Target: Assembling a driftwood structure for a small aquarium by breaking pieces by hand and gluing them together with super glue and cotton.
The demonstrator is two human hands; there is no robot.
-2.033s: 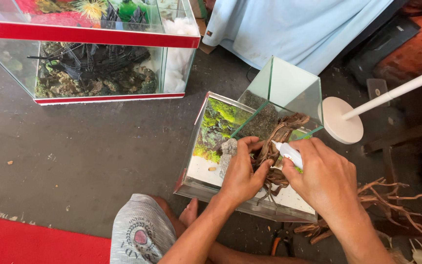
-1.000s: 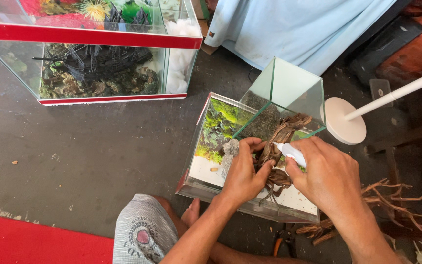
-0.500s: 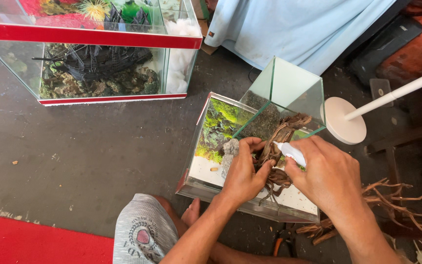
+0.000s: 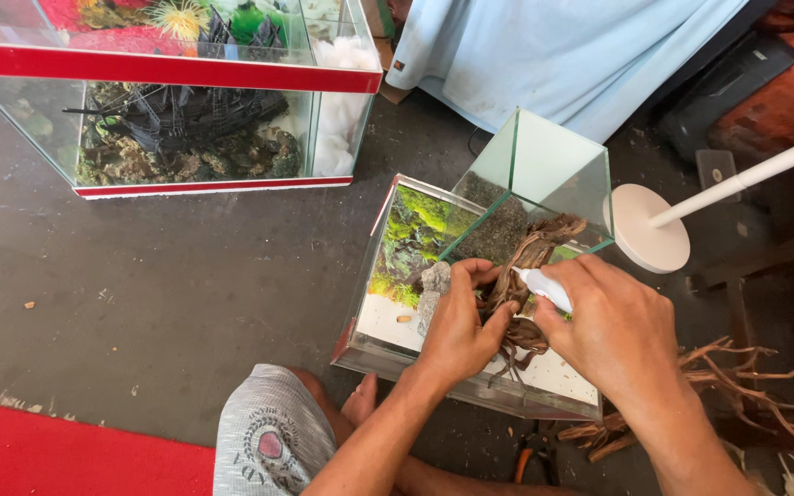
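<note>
at centre frame the left hand (image 4: 457,331) grips the stiff, brittle-looking driftwood (image 4: 518,276) by its trunk inside the small glass tank (image 4: 369,340); the right hand (image 4: 613,331) clasps a white tube (image 4: 544,287).

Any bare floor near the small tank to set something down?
Widest free patch: grey floor left of the small glass tank, bordered by the large red-trimmed tank and red mat. Crowded right of it: white lamp base, loose driftwood. Both hands fill the small tank.
</note>
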